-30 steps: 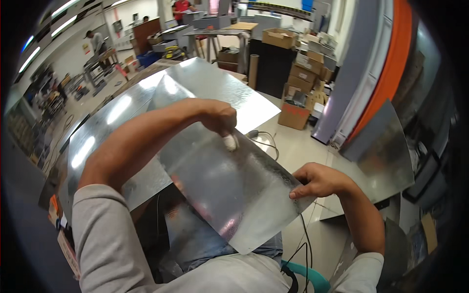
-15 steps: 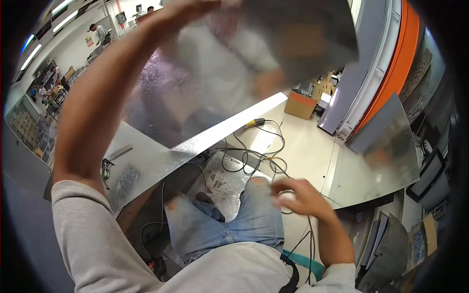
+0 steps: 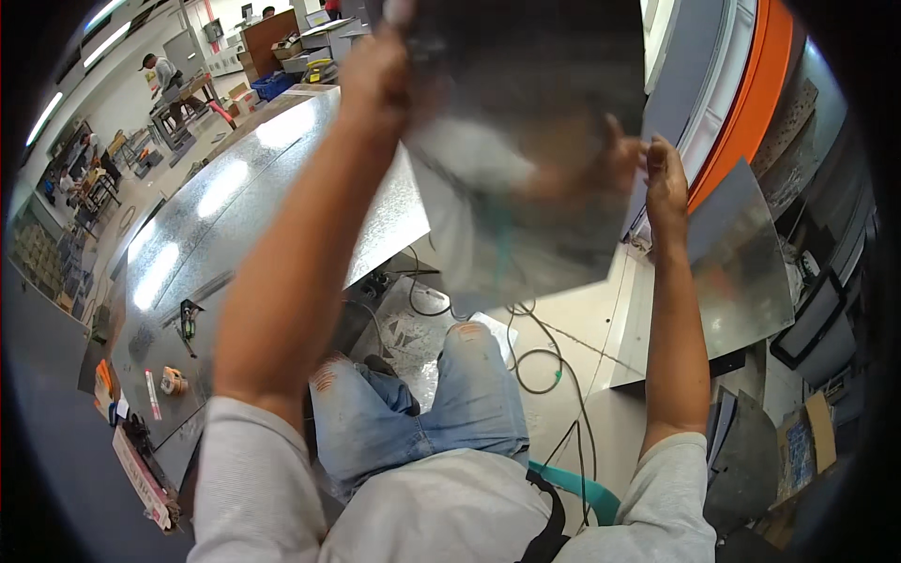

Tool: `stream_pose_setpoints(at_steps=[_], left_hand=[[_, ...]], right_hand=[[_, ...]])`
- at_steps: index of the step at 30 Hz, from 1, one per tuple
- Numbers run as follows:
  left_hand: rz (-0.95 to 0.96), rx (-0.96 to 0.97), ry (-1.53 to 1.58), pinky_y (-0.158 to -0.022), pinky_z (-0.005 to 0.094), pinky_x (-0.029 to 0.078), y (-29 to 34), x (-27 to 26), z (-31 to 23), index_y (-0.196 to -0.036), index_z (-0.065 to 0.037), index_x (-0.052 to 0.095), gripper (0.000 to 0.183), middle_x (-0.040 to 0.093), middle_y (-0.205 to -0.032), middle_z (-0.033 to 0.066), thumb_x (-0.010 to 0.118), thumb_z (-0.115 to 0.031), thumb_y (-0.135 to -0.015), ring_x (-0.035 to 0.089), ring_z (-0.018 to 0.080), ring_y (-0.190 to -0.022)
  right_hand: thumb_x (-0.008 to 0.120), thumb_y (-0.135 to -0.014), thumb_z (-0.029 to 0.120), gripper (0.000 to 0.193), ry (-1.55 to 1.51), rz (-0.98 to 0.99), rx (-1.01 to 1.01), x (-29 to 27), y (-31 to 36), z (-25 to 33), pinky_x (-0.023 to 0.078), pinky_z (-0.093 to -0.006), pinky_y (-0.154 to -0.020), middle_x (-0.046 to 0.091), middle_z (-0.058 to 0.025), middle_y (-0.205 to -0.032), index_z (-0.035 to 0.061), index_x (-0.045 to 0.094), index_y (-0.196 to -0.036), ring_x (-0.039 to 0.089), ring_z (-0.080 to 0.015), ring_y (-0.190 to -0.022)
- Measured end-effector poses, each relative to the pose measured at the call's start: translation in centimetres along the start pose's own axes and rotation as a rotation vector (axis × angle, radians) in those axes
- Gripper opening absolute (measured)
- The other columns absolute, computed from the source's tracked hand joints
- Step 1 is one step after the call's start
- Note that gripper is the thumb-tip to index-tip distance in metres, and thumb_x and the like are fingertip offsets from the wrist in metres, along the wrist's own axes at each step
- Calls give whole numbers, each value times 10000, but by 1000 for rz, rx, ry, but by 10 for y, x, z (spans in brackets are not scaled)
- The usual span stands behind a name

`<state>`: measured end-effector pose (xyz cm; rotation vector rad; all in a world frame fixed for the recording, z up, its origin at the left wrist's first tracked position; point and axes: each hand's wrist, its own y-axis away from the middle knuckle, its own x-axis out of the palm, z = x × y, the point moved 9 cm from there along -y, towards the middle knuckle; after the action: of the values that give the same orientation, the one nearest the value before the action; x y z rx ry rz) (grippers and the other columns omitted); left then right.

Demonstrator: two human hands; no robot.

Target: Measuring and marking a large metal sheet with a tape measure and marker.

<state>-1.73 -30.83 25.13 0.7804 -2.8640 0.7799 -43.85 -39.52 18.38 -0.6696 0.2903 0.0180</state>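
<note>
A shiny, mirror-like metal sheet point(image 3: 526, 230) is raised in front of me, tilted and partly blurred by motion. My left hand point(image 3: 375, 80) grips its left edge high up, with the fingers closed. At the opposite edge my right hand point(image 3: 664, 183) holds the sheet between thumb and fingers. The sheet reflects an arm and my clothing. To the left, a worktable topped with bright galvanized metal point(image 3: 225, 202) runs below my left forearm.
A tape roll point(image 3: 173, 381), a red-and-white marker point(image 3: 152, 394) and a small dark-and-green tool point(image 3: 190, 327) lie on the table. Black cables point(image 3: 554, 361) coil on the floor. Another metal sheet point(image 3: 723, 263) stands at the right, near an orange upright point(image 3: 741, 98). A co-worker point(image 3: 167, 80) is far left.
The sheet has swung right, away from above the worktable, and now hangs more upright. My right hand has risen from near my knee to its right edge. My left arm has moved right.
</note>
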Motion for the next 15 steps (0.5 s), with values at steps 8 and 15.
stream_pose_setpoints(at_steps=[8, 15], left_hand=[[-172, -533, 312, -1165, 368, 353, 193, 83, 132, -1462, 117, 505, 894, 567, -1460, 148, 725, -590, -960, 494, 211, -1339], [73, -1029, 599, -1114, 312, 414, 271, 50, 268, -1514, -1, 523, 606, 630, -1400, 106, 641, -395, -1068, 535, 167, -1333]], right_hand=[[656, -1050, 455, 456, 197, 132, 372, -63, 49, -136, 437, -285, -760, 608, 14, -861, 17, 707, -932, 522, -97, -819], [702, -998, 294, 475, 357, 303, 622, -93, 124, -216, 364, -327, -575, 477, 32, -669, -36, 525, -706, 437, -75, -677]])
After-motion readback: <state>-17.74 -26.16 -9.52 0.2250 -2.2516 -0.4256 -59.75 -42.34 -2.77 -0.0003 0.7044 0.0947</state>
